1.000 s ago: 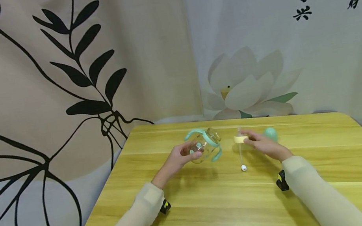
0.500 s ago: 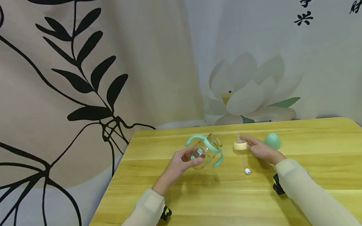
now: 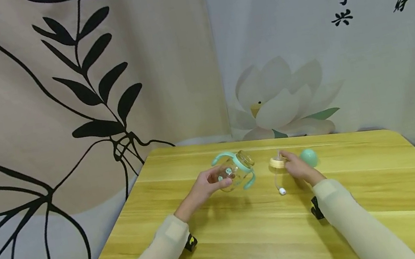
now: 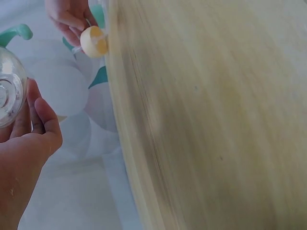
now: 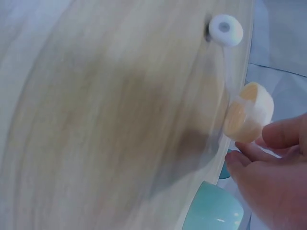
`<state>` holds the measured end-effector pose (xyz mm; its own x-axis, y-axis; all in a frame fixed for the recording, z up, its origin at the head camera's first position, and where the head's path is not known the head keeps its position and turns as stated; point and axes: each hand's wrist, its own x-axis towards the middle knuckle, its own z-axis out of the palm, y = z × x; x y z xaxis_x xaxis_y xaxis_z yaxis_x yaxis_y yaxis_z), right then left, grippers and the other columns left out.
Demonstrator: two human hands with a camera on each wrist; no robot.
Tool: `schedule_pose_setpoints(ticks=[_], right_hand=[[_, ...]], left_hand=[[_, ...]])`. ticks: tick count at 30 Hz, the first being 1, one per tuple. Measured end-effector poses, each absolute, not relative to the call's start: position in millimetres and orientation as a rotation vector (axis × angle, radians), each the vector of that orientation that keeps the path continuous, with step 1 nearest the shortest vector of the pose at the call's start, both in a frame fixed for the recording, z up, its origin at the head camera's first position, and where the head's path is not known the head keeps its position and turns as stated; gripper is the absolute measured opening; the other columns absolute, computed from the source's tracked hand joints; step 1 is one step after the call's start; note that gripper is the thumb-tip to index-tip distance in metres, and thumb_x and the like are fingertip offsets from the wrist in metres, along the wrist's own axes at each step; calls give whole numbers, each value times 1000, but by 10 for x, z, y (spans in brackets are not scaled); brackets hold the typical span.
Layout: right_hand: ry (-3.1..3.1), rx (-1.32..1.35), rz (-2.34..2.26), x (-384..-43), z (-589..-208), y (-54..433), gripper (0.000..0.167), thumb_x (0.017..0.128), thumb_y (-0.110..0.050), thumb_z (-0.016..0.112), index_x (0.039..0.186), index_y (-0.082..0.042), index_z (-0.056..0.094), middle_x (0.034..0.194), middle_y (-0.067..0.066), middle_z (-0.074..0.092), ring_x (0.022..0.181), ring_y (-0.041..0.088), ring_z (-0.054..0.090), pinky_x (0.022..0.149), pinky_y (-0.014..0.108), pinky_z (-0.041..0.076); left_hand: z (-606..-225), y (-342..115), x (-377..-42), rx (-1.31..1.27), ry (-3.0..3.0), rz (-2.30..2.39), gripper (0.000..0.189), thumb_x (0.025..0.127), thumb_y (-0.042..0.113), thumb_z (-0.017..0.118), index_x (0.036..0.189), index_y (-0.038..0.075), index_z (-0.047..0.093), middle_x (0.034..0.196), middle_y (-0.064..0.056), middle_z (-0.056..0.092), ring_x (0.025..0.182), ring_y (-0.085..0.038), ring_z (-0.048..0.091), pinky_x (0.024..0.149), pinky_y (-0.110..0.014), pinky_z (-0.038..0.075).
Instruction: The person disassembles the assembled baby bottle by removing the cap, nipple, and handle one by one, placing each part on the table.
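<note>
My left hand [image 3: 209, 184] grips a clear baby bottle [image 3: 232, 176] with mint-green handles, its open neck tilted up to the right above the table. In the left wrist view the bottle's round base [image 4: 8, 91] shows beside my fingers. My right hand [image 3: 299, 166] pinches a pale yellow bottle collar [image 3: 277, 163] by its edge. From the collar a thin clear straw [image 5: 228, 67] hangs down, ending in a white weighted ball [image 3: 282, 191]. Close to the right hand, a mint-green rounded cap [image 3: 309, 158] stands on the table.
The wooden table [image 3: 243, 242] reaches back to a printed curtain [image 3: 179, 61] with plant and lotus patterns. Each wrist wears a black camera, such as the one at the right cuff [image 3: 317, 208].
The collar in my right hand has tilted and shifted slightly, and the straw with its white ball has swung. My left hand holds the bottle almost still.
</note>
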<state>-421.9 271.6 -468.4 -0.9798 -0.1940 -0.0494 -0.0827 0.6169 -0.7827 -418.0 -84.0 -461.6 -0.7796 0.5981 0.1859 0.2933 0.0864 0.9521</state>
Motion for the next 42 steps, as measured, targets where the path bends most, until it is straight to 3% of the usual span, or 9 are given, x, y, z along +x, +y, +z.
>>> schedule_pose_setpoints(ticks=[13, 18, 21, 24, 26, 28, 32, 37, 42], right_hand=[[2745, -154, -1231, -4071, -4527, 2675, 67, 115, -17, 32, 162, 15, -2, 168, 41, 11, 154, 59, 14, 124, 68, 19], [2776, -301, -1255, -3935, -4248, 2554, 73, 115, -27, 42, 166, 9, 3, 169, 38, 16, 153, 60, 20, 121, 70, 24], [2705, -414, -1303, -3816, -4016, 2434, 80, 112, -37, 54, 167, 3, 12, 170, 33, 22, 155, 57, 19, 124, 68, 22], [2602, -516, -1332, -3722, -3862, 2313, 81, 107, -40, 64, 166, -1, 25, 166, 29, 34, 153, 52, 31, 123, 64, 29], [2577, -559, -1330, -3679, -3833, 2241, 78, 104, -40, 68, 163, -2, 34, 152, 26, 49, 138, 45, 51, 114, 57, 44], [2566, -587, -1347, -3660, -3838, 2174, 74, 104, -37, 70, 160, 0, 40, 129, 21, 59, 111, 33, 62, 97, 45, 53], [2506, -594, -1450, -3658, -3909, 2083, 69, 104, -28, 71, 157, 3, 41, 96, 10, 57, 73, 18, 48, 68, 31, 46], [2390, -619, -1560, -3675, -4024, 1966, 57, 108, -25, 66, 153, 1, 44, 94, 9, 62, 72, 20, 54, 68, 31, 50], [2354, -609, -1716, -3666, -4071, 1783, 41, 112, -30, 57, 141, -1, 55, 94, 17, 60, 73, 20, 55, 67, 30, 51]], left_hand=[[-4617, -886, -4167, 886, 2107, 1768, 64, 97, 48, 77, 150, 14, 61, 135, -16, 70, 113, -22, 65, 94, -33, 55], [-4572, -881, -4181, 872, 2136, 1767, 61, 97, 47, 77, 147, 15, 63, 135, -5, 70, 114, -22, 62, 98, -36, 53], [-4543, -876, -4196, 867, 2133, 1772, 65, 98, 48, 76, 150, 13, 60, 140, -5, 68, 119, -22, 62, 102, -40, 53], [-4513, -864, -4206, 861, 2145, 1775, 72, 97, 49, 76, 155, 11, 55, 145, -6, 66, 128, -23, 61, 108, -44, 51], [-4495, -846, -4206, 865, 2143, 1784, 74, 97, 50, 76, 156, 10, 53, 145, -7, 66, 131, -24, 61, 110, -46, 50], [-4475, -829, -4207, 872, 2132, 1793, 74, 97, 50, 76, 156, 10, 53, 143, -6, 67, 130, -25, 61, 110, -47, 51], [-4434, -792, -4217, 906, 2096, 1820, 68, 100, 46, 74, 153, 9, 56, 137, -7, 70, 126, -25, 64, 106, -44, 53], [-4382, -769, -4233, 895, 2096, 1897, 54, 101, 42, 74, 146, 15, 64, 137, -7, 70, 127, -23, 64, 107, -40, 52], [-4321, -818, -4230, 857, 2104, 1952, 55, 98, 45, 76, 144, 16, 65, 137, -6, 70, 128, -24, 64, 109, -43, 50]])
